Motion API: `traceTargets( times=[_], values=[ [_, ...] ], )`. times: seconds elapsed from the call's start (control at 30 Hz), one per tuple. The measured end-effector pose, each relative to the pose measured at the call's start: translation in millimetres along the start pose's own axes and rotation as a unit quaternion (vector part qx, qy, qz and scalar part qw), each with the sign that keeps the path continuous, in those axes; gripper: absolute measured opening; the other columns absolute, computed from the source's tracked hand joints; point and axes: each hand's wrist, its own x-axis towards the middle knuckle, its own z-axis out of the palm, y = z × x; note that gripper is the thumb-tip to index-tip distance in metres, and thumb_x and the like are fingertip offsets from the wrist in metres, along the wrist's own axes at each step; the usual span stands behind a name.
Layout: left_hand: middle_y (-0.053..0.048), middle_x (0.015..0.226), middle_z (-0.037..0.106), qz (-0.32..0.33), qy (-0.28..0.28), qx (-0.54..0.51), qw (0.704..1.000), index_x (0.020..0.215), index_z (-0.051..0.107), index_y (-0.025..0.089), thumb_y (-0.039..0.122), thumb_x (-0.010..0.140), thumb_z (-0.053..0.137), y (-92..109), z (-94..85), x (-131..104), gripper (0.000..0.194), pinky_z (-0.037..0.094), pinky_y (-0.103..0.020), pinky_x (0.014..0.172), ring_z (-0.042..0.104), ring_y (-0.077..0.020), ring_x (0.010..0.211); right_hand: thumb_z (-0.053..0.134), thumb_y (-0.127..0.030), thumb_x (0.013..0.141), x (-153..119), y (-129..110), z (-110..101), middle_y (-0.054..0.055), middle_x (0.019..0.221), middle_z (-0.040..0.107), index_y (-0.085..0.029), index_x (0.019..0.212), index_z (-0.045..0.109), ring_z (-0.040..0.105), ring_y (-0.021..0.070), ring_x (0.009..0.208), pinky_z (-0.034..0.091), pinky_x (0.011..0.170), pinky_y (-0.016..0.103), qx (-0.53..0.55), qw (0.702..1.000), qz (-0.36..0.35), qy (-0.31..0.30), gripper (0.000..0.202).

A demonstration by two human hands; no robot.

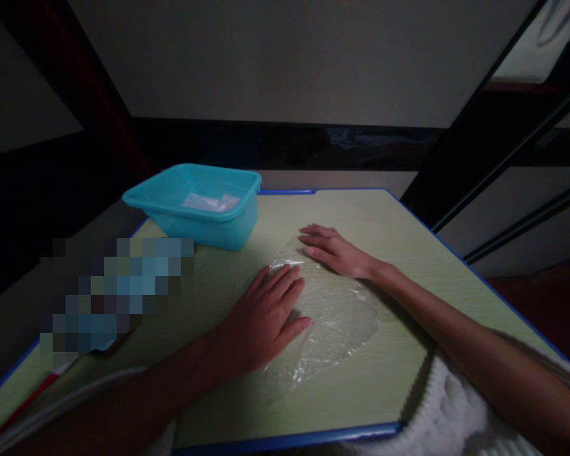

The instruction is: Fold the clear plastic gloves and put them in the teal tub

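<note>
A clear, crinkled plastic bag or sheet (337, 323) lies flat on the pale yellow-green table (408, 253). My left hand (268, 313) rests palm down on its left side, with the fingers stretched out and the thumb apart. Farther off, my right hand (337, 250) lies over the far part of the plastic, fingers extended toward the left. Neither hand grips anything. Parts of the plastic's left and far edges are hidden under my hands.
A turquoise plastic basin (194, 221) stands at the table's far left, with a whitish clear plastic piece (211, 202) inside. A pixelated bluish item (128, 285) lies at the left, near a red strap (26, 402). Blue edging (285, 439) rims the table; a panelled wall (285, 63) rises behind.
</note>
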Motion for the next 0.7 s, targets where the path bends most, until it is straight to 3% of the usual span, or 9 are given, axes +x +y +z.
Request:
traceTargets(
  times=[0.13, 0.3, 0.57, 0.7],
  values=[
    [-0.017, 0.141, 0.039, -0.004, -0.006, 0.005, 1.0, 0.129, 0.045, 0.007, 0.044, 0.093, 0.033, -0.1, 1.0, 0.1, 0.053, 0.027, -0.051, 0.106, 0.033, -0.0289, 0.132, 0.037, -0.044, 0.092, -0.7, -0.8, -0.6, 0.017, 0.146, 0.03, -0.013, 0.133, 0.043, 0.021, 0.0339, 0.136, 0.014, 0.103, 0.065, -0.007, 0.999, 0.039, -0.028, 0.052],
    [-0.017, 0.141, 0.04, 0.001, -0.003, 0.011, 1.0, 0.129, 0.045, 0.007, 0.044, 0.093, 0.032, -1.3, 2.4, 0.1, 0.053, 0.027, -0.051, 0.106, 0.033, -0.0283, 0.132, 0.041, -0.04, 0.092, -0.5, 0.9, -0.7, 0.015, 0.141, 0.04, -0.014, 0.131, 0.046, 0.028, 0.0322, 0.133, 0.016, 0.103, 0.065, 0.015, 0.999, 0.032, -0.018, 0.047],
    [-0.016, 0.14, 0.042, -0.002, -0.004, 0.005, 1.0, 0.128, 0.046, 0.007, 0.043, 0.094, 0.032, -0.9, -0.2, 0.8, 0.052, 0.027, -0.05, 0.107, 0.034, -0.0276, 0.131, 0.047, -0.033, 0.089, -0.8, 3.5, -3.5, 0.014, 0.122, 0.057, -0.014, 0.115, 0.06, 0.048, 0.0236, 0.118, 0.033, 0.103, 0.048, 0.109, 0.988, -0.065, 0.085, 0.035],
    [-0.017, 0.142, 0.039, -0.006, -0.011, 0.0, 1.0, 0.129, 0.044, 0.007, 0.042, 0.094, 0.033, -0.3, -1.4, 0.1, 0.051, 0.026, -0.05, 0.107, 0.031, -0.0269, 0.133, 0.055, -0.029, 0.084, -3.2, 0.6, -9.6, 0.011, 0.113, 0.063, -0.017, 0.105, 0.066, 0.056, 0.0204, 0.108, 0.04, 0.097, 0.044, 0.197, 0.965, -0.064, 0.159, 0.026]
  ],
)
